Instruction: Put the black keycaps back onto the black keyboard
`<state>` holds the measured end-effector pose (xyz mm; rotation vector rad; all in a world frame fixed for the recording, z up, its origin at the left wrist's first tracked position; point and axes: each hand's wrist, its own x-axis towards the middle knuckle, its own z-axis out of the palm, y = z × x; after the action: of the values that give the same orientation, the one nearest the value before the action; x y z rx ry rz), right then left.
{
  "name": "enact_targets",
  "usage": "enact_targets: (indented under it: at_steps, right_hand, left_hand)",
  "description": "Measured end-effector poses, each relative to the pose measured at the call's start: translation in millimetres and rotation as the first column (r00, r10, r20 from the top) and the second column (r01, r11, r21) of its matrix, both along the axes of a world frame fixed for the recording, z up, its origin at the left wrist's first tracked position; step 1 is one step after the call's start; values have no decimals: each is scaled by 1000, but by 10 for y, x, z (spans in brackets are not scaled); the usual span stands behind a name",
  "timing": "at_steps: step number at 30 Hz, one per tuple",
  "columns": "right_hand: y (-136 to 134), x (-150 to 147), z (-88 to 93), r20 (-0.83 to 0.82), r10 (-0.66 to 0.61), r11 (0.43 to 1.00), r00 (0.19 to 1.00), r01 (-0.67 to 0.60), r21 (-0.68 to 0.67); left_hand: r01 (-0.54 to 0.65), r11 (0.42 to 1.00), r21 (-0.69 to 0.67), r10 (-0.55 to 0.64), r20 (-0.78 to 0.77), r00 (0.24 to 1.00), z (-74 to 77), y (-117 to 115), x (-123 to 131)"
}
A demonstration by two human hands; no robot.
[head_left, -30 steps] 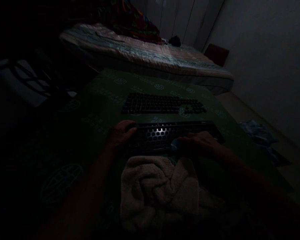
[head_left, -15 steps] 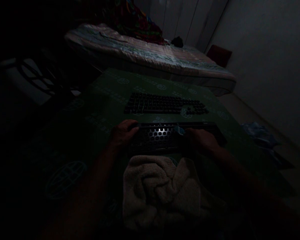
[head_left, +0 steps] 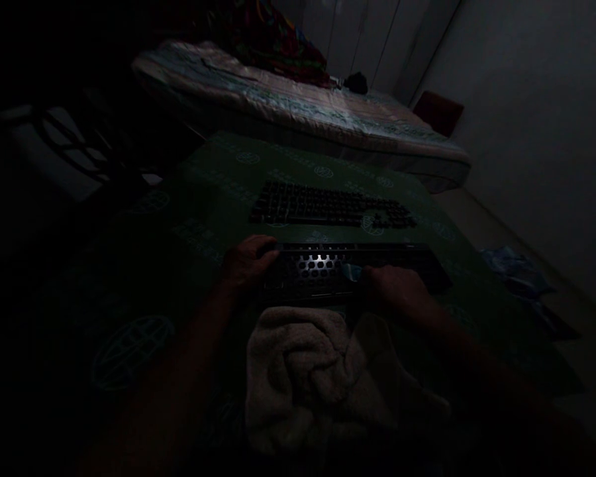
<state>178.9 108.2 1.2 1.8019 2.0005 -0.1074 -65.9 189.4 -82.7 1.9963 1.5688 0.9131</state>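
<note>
A black keyboard case with rows of holes and no keycaps lies across the table, light glinting off its middle. My left hand is closed on its left end, fingers at the back edge. Over the case's right half, my right hand is closed around a small tool with a light-blue end, which points left onto the perforated surface. Its exact kind is too dark to tell. Behind the case lie black keycaps laid out in keyboard order. A crumpled beige cloth rests in front of the case.
The green table cover has pale globe prints. Beyond the far edge stands a bed with a dark red patterned blanket. Bluish fabric lies on the floor at right. Dark wheel-like metalwork is at left.
My right hand has shifted slightly down and toward me, bringing the blue-ended tool nearer the case's front edge. My left hand keeps its place on the case.
</note>
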Motion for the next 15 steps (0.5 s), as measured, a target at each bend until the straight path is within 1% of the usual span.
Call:
enact_targets:
  at_steps: [3,5,8,10,12,15]
  right_hand:
    - [-29,34,39,-24,23,999,999,-24,-36]
    - [1,125,75,-52,-20,999,998,17,-46]
    - [95,300,107,-72,-132,989,989,136,52]
    - [148,383,96,-82,-161,980,984,169,101]
    - [169,414,58,-82,-142,984,986,150,100]
    - [152,386,-12,-53,-73,994,996,77,73]
  left_hand:
    - [1,1000,12,-1,-8,1000,-5,7,-1]
    - [0,1000,17,0,-4,1000,-9,10,-3]
    - [6,1000,13,-6,-7,1000,-6,9,-6]
    - [12,1000,7,-12,-11,1000,-3,9,-8]
    - [17,1000,7,-17,-7,1000,-3,12,-9]
    - [20,1000,17,-20,2,1000,-4,14,-9]
